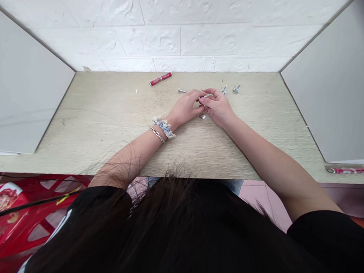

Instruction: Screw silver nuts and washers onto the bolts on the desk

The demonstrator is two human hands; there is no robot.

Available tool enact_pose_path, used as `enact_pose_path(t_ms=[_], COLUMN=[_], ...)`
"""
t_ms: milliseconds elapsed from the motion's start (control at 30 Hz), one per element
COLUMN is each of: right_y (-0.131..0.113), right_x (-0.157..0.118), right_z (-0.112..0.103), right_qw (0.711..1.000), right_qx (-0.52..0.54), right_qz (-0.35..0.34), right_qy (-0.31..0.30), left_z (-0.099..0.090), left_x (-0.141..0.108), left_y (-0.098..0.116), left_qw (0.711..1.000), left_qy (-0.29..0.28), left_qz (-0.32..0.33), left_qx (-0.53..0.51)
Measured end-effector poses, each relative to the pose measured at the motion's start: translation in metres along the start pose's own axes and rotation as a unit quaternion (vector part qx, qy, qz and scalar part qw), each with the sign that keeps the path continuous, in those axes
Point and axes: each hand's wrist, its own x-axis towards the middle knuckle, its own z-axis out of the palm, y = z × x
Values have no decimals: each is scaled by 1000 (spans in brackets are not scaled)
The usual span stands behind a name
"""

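My left hand (185, 108) and my right hand (220, 108) meet over the middle of the tabletop, fingertips touching. Both are closed in a pinch around something small, mostly hidden by the fingers; a bit of bright metal may show there. Just below the fingertips a round metal washer (202, 116) lies flat. A loose bolt (182, 90) rests beyond my left hand. Behind my right hand is a bolt with hardware on it (224, 90), partly hidden, and farther right a similar bolt (236, 88) stands on its head.
A red tube (160, 79) lies near the white brick-patterned wall (150, 41), with a small white scrap (137, 90) to its left. Another red tube (350, 170) is at the front right edge. Grey panels (25, 79) flank both sides. A red chair (52, 206) stands at lower left.
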Motion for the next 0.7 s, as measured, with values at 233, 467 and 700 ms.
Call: enact_pose_path(t_ms=[233,467,700], right_y=[0,-2,-6], right_x=[1,0,-2], right_z=[-1,0,2], right_qw=[1000,999,997], right_qx=[22,29,65], right_qz=[2,1,19], right_qy=[12,18,40], left_z=[-2,0,3], left_x=[0,0,0], left_y=[1,0,-6], left_qw=[1000,1000,999], left_qy=[-3,7,15], left_qz=[4,7,31], left_qx=[-9,-7,-6])
